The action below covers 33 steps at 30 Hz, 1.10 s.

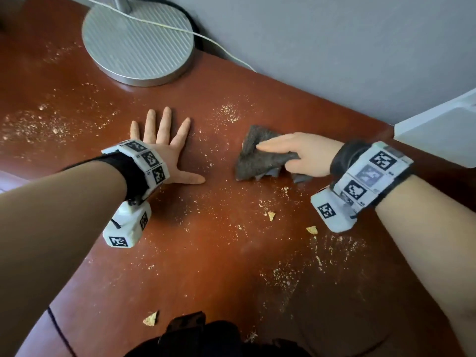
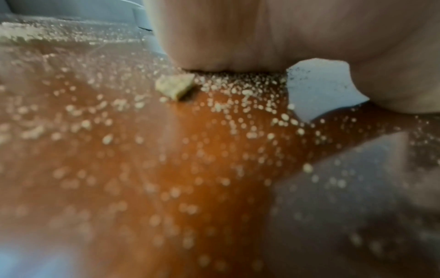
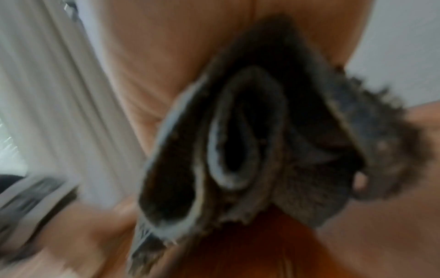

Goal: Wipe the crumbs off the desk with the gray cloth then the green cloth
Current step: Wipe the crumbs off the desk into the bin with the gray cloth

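A bunched gray cloth [image 1: 257,155] lies on the reddish-brown desk [image 1: 219,253] right of centre. My right hand [image 1: 291,153] grips it, fingers laid over the top and the thumb under a fold. In the right wrist view the gray cloth [image 3: 250,141] fills the middle in blurred folds beneath the palm. My left hand [image 1: 164,143] rests flat on the desk with fingers spread, left of the cloth and apart from it. Fine crumbs [image 1: 33,127] dust the desk, with several larger chips [image 1: 271,215]. Crumbs [image 2: 238,97] show up close under my left palm. No green cloth is in view.
A round ribbed metal lamp base [image 1: 137,42] stands at the back of the desk with a white cord [image 1: 206,39] running across it. A gray wall [image 1: 334,47] borders the desk's far edge. A white object [image 1: 438,130] sits at the right edge.
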Available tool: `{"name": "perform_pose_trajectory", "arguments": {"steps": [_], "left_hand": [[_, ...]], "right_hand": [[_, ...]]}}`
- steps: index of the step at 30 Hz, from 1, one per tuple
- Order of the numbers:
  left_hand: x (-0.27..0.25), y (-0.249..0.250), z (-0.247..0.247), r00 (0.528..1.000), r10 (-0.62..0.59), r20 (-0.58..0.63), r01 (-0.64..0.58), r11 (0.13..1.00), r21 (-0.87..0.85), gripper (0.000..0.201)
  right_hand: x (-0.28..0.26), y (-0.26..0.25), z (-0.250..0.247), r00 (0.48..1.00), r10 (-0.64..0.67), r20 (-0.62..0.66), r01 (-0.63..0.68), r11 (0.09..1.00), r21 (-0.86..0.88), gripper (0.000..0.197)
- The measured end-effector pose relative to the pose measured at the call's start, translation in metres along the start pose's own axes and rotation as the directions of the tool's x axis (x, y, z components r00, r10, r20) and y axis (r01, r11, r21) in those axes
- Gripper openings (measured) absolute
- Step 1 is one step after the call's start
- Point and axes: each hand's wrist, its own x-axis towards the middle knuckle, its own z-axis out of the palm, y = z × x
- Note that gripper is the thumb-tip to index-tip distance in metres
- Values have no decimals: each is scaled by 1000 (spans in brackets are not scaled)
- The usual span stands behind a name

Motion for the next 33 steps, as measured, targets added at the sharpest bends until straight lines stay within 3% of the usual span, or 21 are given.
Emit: {"name": "perform_pose_trajectory", "arguments": {"steps": [2,4,6,8,10,12,13,14,16,17,19,20,22,24,26,27,29,31,33], "left_hand": [[1,-2,0,1000,6,5,-6,1000,-8,126],[1,-2,-1,1000,10,10,-10,1000,-21,126],[1,-3,0,1000,9,11,-9,1000,-22,127],[2,-3,0,1000,4,18,-4,1000,-18,128],[2,-3,-2,1000,5,24,-5,1000,-16,128],[1,-3,-2,999,11,36,-10,1000,-14,129],[1,-3,-3,999,15,40,-14,1000,-13,130],[2,-4,-3,999,19,44,-19,1000,-12,131],[1,-5,-3,998,33,48,-32,999,-19,132],[1,-6,-3,998,42,47,-41,999,-27,132],[-2,-9,-4,997,69,46,-67,997,-32,129],[-3,-14,-5,995,85,50,-83,996,-30,126],[-6,-29,-8,994,95,55,-93,995,-40,116],[-10,-50,-7,998,45,53,-41,997,-67,107],[-14,-67,-1,999,-28,45,32,996,-81,101],[-15,-72,2,998,-50,38,53,996,-77,98],[-17,-75,7,997,-66,39,69,995,-71,94],[-16,-74,8,997,-66,41,69,995,-68,93],[-14,-74,10,997,-62,36,64,996,-57,94]], "right_hand": [[10,14,-21,971,113,-212,-93,991,100,61],[35,35,-33,872,336,-357,-302,942,149,58],[62,43,-31,765,541,-348,-519,839,163,57],[79,33,-22,729,617,-296,-610,782,127,63],[80,10,-12,818,495,-292,-504,862,49,69],[68,-20,2,948,228,-223,-255,961,-103,72],[60,-34,8,985,101,-137,-123,979,-161,73],[51,-46,11,1000,2,-29,-7,982,-189,73],[37,-53,8,980,-120,158,148,973,-179,67],[34,-51,1,974,-150,169,174,975,-136,64],[35,-37,-21,995,-98,-12,99,995,19,59],[41,-25,-32,987,2,-162,11,996,83,57],[60,-2,-44,889,296,-349,-250,953,171,51],[82,7,-41,811,486,-326,-445,874,196,48],[95,-2,-29,800,541,-259,-519,841,154,58],[97,-13,-23,812,522,-261,-507,853,127,62],[93,-35,-11,909,331,-252,-338,941,18,67],[84,-56,0,993,70,-96,-82,989,-123,69],[72,-69,0,989,-107,102,122,980,-158,67]]}}
